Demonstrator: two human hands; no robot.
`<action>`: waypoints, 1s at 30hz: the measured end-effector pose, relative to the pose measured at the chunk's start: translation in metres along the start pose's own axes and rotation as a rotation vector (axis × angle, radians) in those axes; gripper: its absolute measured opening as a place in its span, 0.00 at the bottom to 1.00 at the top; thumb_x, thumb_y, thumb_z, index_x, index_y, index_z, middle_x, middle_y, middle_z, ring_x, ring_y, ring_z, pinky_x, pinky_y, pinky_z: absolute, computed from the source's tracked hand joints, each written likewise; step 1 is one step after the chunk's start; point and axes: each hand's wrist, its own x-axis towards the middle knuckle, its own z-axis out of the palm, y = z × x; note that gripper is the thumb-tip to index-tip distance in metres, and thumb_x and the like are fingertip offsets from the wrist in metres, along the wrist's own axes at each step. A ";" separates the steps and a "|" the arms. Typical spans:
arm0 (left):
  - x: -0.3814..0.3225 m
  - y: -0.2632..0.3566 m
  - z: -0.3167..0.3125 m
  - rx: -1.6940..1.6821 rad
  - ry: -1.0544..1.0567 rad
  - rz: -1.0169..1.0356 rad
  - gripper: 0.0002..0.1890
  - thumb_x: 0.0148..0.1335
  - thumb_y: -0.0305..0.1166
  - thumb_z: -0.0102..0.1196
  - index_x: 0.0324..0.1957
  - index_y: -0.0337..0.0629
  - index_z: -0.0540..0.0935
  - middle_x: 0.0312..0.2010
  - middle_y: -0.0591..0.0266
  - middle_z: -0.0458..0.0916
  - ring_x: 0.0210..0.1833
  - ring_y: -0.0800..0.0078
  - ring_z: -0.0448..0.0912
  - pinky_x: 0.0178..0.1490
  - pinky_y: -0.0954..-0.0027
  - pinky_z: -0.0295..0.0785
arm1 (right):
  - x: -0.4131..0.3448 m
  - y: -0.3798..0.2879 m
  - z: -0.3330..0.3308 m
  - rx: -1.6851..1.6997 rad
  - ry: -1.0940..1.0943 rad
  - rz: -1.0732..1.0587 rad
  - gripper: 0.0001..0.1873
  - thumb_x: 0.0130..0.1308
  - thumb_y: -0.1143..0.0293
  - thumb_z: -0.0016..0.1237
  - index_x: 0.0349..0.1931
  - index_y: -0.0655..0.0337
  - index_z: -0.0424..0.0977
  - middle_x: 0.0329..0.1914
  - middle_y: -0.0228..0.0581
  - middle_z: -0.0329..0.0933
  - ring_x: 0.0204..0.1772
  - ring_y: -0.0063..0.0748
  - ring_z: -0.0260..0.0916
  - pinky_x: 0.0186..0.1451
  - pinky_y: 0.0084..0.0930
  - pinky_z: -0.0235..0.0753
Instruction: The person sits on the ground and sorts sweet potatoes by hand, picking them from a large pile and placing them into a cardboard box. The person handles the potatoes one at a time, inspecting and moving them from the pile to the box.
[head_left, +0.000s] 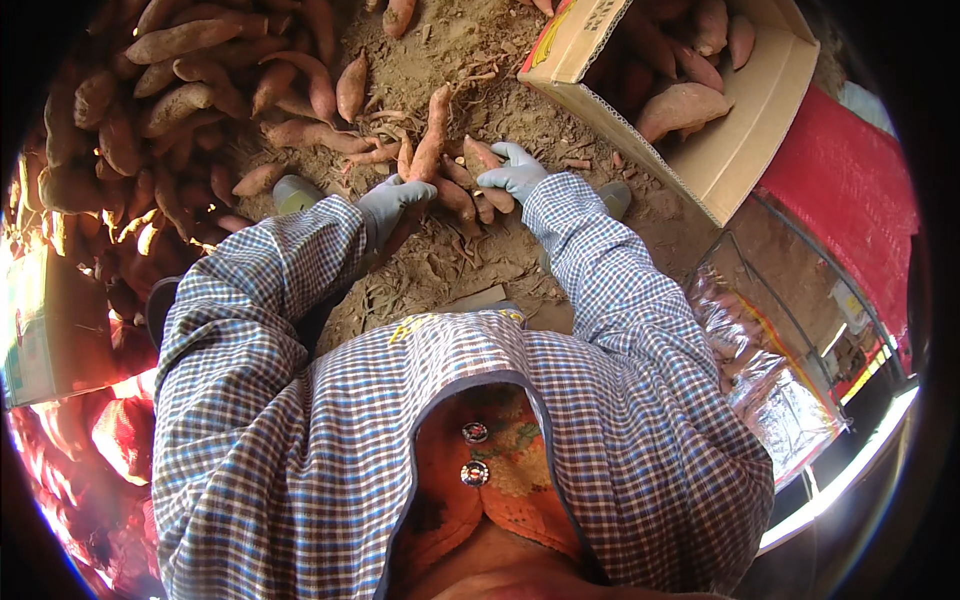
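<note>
My left hand (394, 201), in a grey glove, is closed around the lower part of a forked sweet potato (430, 142) whose long end points up. Close by on the right, my right hand (517, 174), gloved too, has its thumb and fingers on a smaller sweet potato (480, 155). Between and below the hands, several more sweet potatoes (456, 199) lie on the soil in a small cluster. Other long roots (319, 137) lie just beyond my left hand. The palm side of each glove is hidden.
A big heap of sweet potatoes (191, 97) covers the upper left. An open cardboard box (739, 154) with sweet potatoes inside stands at the upper right. Red sheeting (844, 195) and a clear plastic bag (780, 405) lie right. Another box (64, 330) and red mesh sacks (124, 439) are at left.
</note>
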 end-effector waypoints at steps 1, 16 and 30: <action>0.006 -0.005 0.002 0.021 0.001 0.040 0.26 0.62 0.34 0.64 0.61 0.41 0.75 0.48 0.61 0.80 0.46 0.71 0.77 0.49 0.65 0.74 | 0.001 0.005 0.001 0.089 -0.013 0.008 0.45 0.58 0.70 0.63 0.75 0.71 0.57 0.73 0.56 0.66 0.74 0.44 0.65 0.76 0.33 0.65; 0.017 0.003 0.032 -0.122 -0.063 -0.032 0.50 0.61 0.43 0.70 0.76 0.45 0.51 0.68 0.45 0.67 0.64 0.50 0.74 0.60 0.46 0.76 | -0.016 -0.005 0.019 0.219 -0.040 0.144 0.48 0.72 0.55 0.54 0.82 0.47 0.35 0.84 0.44 0.46 0.80 0.48 0.56 0.64 0.51 0.78; -0.037 0.035 0.036 -0.252 -0.226 0.107 0.39 0.59 0.27 0.67 0.72 0.48 0.63 0.64 0.52 0.72 0.66 0.49 0.73 0.66 0.37 0.73 | -0.059 -0.023 0.018 0.835 -0.800 0.235 0.34 0.76 0.56 0.46 0.75 0.61 0.55 0.75 0.50 0.65 0.74 0.50 0.67 0.75 0.62 0.67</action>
